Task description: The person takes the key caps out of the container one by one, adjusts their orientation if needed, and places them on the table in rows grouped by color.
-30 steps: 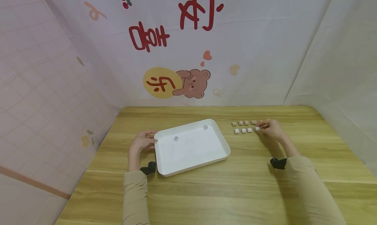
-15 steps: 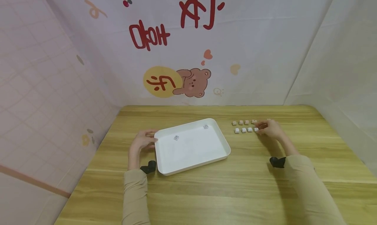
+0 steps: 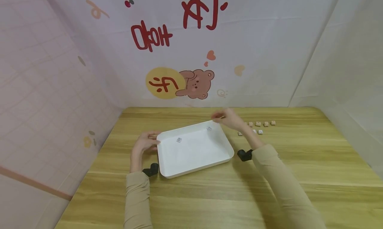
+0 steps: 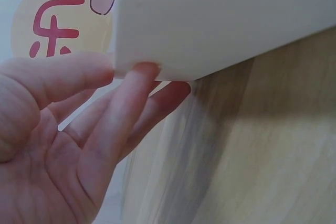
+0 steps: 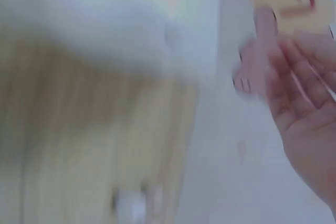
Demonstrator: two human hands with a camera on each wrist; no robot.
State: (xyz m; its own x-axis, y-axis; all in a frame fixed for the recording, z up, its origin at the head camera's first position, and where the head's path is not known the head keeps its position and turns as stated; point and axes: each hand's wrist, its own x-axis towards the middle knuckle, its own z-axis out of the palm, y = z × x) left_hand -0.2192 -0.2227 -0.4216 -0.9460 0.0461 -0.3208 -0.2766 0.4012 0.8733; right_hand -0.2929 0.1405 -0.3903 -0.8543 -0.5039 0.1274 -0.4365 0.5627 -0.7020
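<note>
A shallow white tray (image 3: 194, 155) lies slanted on the wooden table, with two small keycaps (image 3: 179, 140) inside, set apart. At its far left corner my left hand (image 3: 145, 143) pinches the edge; in the left wrist view, the thumb and fingers (image 4: 134, 90) press at the tray's corner. My right hand (image 3: 228, 118) hovers over the far right corner, near the second keycap (image 3: 209, 128). Its fingers are loosely bent and nothing shows in them; the right wrist view is blurred. Right of the tray stand two rows of white keycaps (image 3: 258, 123), partly hidden behind the right forearm.
The wooden table (image 3: 191, 202) ends at a white cloth backdrop (image 3: 257, 56) printed with red characters and a bear. Cloth also hangs on both sides. Black mounts (image 3: 245, 155) sit at both wrists.
My right hand has let go of a keycap at the end of the front row and moved left to the tray's far right corner. The left hand and tray have stayed put.
</note>
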